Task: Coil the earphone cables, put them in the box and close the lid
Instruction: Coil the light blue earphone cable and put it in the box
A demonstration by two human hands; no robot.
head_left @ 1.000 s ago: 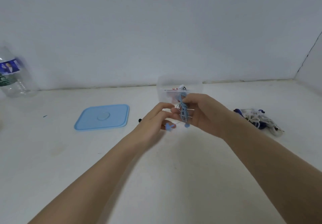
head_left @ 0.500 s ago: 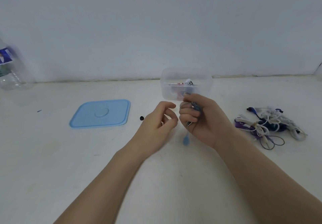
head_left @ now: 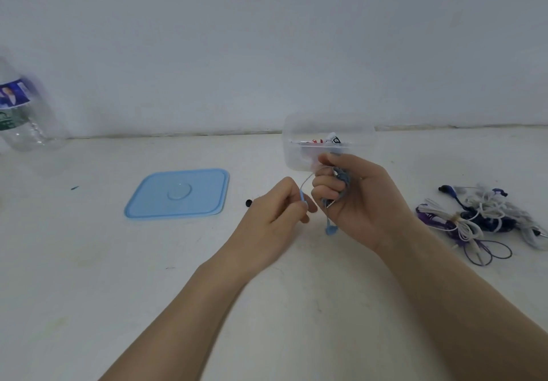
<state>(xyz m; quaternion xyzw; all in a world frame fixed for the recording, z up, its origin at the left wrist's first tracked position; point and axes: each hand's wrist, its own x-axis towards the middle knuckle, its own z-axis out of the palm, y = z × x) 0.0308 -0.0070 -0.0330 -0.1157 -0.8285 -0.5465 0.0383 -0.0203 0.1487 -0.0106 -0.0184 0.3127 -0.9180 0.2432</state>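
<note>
Both hands grip the blue earphone cable [head_left: 336, 186]: right hand [head_left: 355, 200] fisted, left hand [head_left: 275, 217] pinching.

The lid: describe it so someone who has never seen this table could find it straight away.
Start at the white table and look left of the clear box, past the left hand. The lid lies flat there, apart from the box. It is the only flat, light blue, rounded-square piece, with a round dimple in its middle.

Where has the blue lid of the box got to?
The blue lid lies flat on the table, left of the left hand, between the plastic bottle and the clear box.
</note>
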